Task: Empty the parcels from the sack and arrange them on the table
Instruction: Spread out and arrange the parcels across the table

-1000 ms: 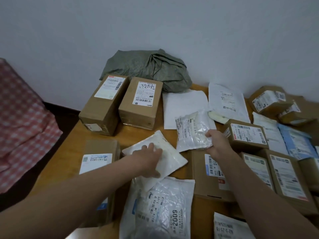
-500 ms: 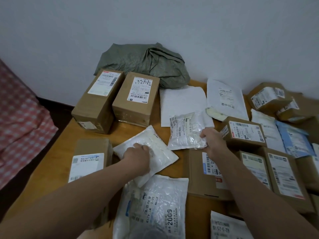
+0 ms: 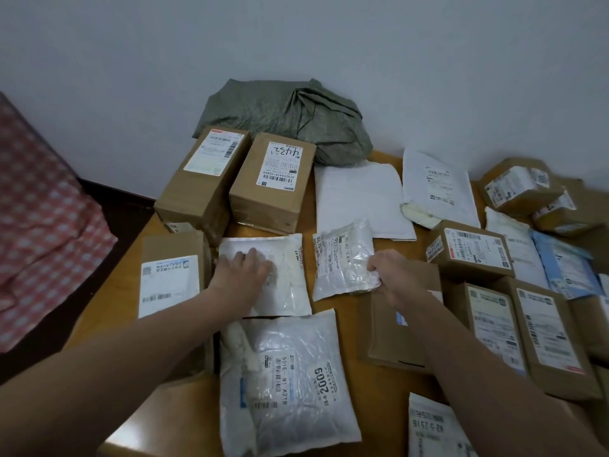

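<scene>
The left hand point(image 3: 242, 272) is laid flat, with fingers straight and slightly spread, on a white padded plastic mailer point(image 3: 291, 291), which lies on the orange-brown wooden table point(image 3: 346, 319) just beside a brown cardboard box with a large white label point(image 3: 169, 278). The right hand point(image 3: 392, 275) is curled, and the right edge of a small crinkled translucent plastic parcel point(image 3: 342, 258) is pinched between its thumb and fingers. This parcel rests on the table, a narrow strip of wood apart from the white padded plastic mailer, and its lower right corner overlaps a flat brown cardboard parcel point(image 3: 385, 334) that is crossed by the right forearm. A large white plastic bag marked 2009 point(image 3: 296, 387) is placed nearest the camera, touching the lower edge of the mailer. At the back, a crumpled grey-green woven sack point(image 3: 286, 117) is slumped against the wall, with two upright brown cardboard boxes point(image 3: 273, 186) set side by side in front of it. A plain white flat envelope point(image 3: 359, 199) is seen to their right, and further labelled boxes and bags are crowded along the right edge.
</scene>
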